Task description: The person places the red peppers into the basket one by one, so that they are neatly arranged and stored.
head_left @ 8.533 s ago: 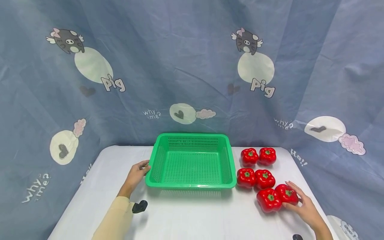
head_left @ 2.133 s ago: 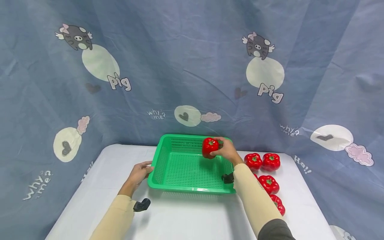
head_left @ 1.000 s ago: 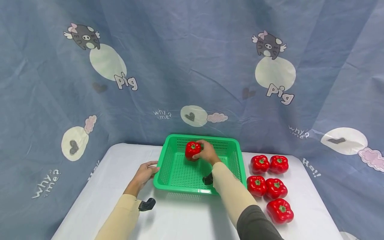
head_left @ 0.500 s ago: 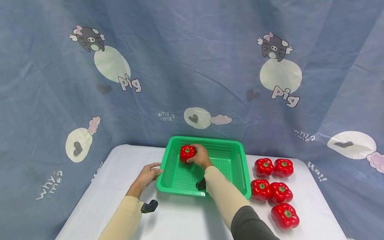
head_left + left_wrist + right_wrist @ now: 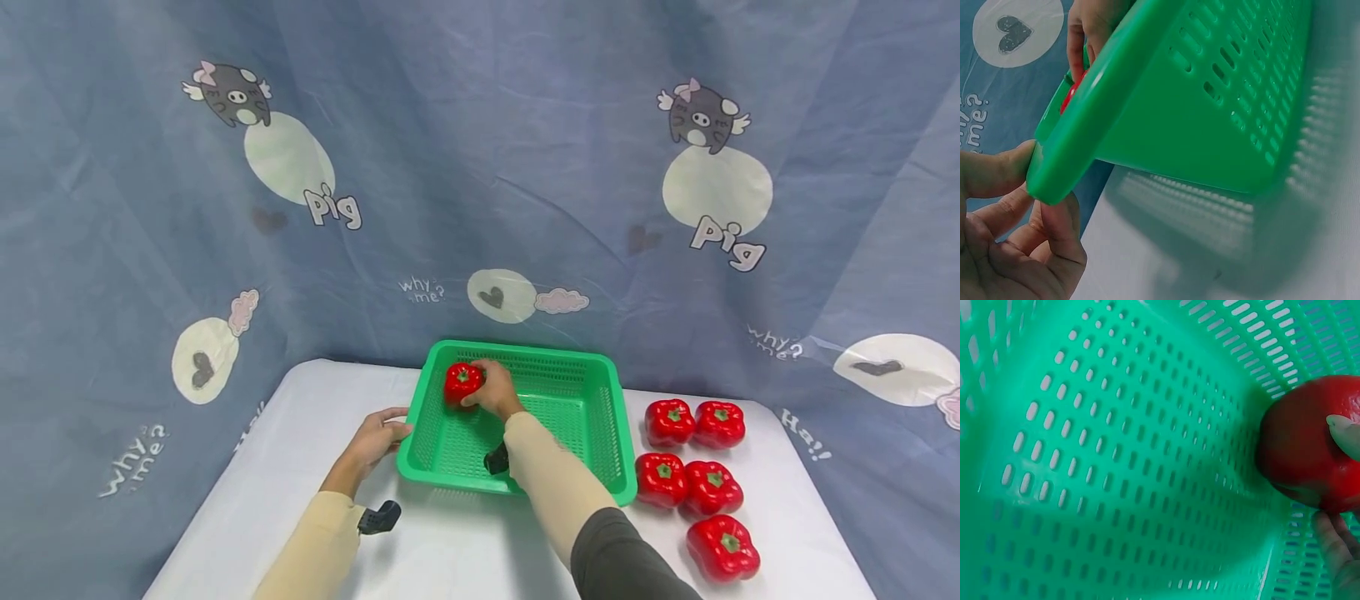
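Right hand [image 5: 495, 390] has fingers curled round a red pepper [image 5: 460, 385], inside the green basket [image 5: 566, 421] at its far-left corner. Left hand [image 5: 375, 439] half open, pinching basket rim, thumb above. Five other peppers [image 5: 662, 480] sit on the counter [image 5: 247, 508], right of basket.

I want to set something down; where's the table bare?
Bare: the white table left of the left hand, and in front of the green basket between the sleeves. Crowded: right of the basket, with five red bell peppers.
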Action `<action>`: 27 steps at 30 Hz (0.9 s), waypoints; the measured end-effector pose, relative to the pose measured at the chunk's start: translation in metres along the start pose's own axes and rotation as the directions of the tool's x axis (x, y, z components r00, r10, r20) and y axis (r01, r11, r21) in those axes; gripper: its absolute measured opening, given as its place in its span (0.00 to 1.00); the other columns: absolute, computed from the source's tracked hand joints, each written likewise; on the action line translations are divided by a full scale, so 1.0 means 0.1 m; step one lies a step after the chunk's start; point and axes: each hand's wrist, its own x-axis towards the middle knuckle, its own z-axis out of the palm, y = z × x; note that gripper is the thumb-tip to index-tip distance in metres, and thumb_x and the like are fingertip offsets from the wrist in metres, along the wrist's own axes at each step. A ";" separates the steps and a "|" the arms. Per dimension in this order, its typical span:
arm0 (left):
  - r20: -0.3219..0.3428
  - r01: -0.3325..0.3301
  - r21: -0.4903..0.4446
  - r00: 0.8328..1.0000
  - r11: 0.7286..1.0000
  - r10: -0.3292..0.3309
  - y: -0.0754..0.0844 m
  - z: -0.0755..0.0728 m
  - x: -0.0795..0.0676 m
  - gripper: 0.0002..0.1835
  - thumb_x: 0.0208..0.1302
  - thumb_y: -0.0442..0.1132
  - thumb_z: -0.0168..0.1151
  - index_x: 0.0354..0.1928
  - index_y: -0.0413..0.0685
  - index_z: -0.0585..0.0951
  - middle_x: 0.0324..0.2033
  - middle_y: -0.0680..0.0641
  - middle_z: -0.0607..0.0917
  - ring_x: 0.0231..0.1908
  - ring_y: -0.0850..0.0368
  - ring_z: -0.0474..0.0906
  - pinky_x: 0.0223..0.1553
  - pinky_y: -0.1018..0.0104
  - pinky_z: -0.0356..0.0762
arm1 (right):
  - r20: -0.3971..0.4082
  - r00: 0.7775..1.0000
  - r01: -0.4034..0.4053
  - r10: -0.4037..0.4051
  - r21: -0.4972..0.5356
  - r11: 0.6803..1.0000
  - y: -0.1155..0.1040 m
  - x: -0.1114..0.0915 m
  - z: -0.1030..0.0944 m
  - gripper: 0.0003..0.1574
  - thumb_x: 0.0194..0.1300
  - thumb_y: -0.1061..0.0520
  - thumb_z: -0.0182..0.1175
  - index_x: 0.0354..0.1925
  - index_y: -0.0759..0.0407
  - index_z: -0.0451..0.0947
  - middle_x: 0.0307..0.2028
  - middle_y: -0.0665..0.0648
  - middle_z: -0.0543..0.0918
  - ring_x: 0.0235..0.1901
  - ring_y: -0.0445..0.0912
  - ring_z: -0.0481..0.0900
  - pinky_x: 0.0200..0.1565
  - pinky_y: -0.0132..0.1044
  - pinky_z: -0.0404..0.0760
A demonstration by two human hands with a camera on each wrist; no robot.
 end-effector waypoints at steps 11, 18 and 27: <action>-0.001 0.001 -0.020 1.000 1.000 -0.001 0.01 0.02 -0.02 0.25 0.67 0.31 0.55 0.65 0.33 0.68 0.46 0.36 0.83 0.37 0.57 0.82 0.42 0.61 0.80 | -0.023 1.000 0.010 -0.011 -0.062 0.998 0.00 0.04 0.08 0.44 0.45 0.66 0.77 0.61 0.62 0.71 0.58 0.64 0.73 0.60 0.59 0.68 0.58 0.56 0.73; 0.000 0.003 -0.006 1.000 1.000 -0.003 -0.01 0.00 -0.04 0.25 0.67 0.31 0.55 0.65 0.34 0.67 0.46 0.36 0.83 0.37 0.58 0.81 0.43 0.60 0.80 | -0.002 1.000 -0.019 0.019 -0.074 0.997 0.00 0.04 0.08 0.47 0.43 0.63 0.78 0.61 0.60 0.70 0.58 0.63 0.72 0.60 0.58 0.68 0.58 0.56 0.73; -0.011 0.017 -0.002 1.000 1.000 -0.017 -0.01 0.00 -0.02 0.25 0.67 0.33 0.55 0.66 0.35 0.67 0.46 0.37 0.83 0.37 0.58 0.81 0.43 0.61 0.80 | 0.008 0.999 -0.035 0.035 -0.043 0.998 0.02 0.00 -0.01 0.52 0.44 0.61 0.78 0.65 0.57 0.66 0.62 0.64 0.68 0.62 0.58 0.67 0.60 0.54 0.71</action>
